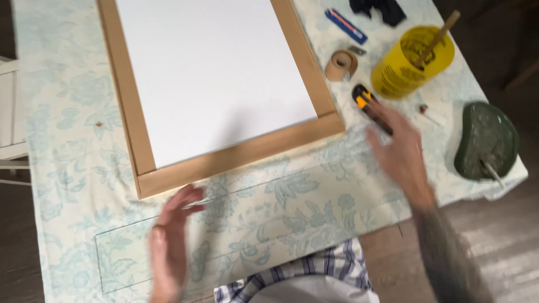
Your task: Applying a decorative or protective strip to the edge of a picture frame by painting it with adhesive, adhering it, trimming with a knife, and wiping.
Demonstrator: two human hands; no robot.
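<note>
My right hand (400, 151), fingers spread and empty, touched the utility knife (370, 108) beside the wooden frame (236, 154); left hand (168, 241) hovered open. A careless grab risked a cut.

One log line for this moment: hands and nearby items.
right hand: open, reaching at utility knife | left hand: open, over floral cloth | wooden frame: flat

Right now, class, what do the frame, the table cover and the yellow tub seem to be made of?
Frame: looks like bare, matt wood, pale brown with faint grain.
Table cover: seems woven cloth, soft and creased, with a pale blue flower print.
Yellow tub: probably plastic, smooth and slightly see-through, with a wooden stick standing inside.
</note>
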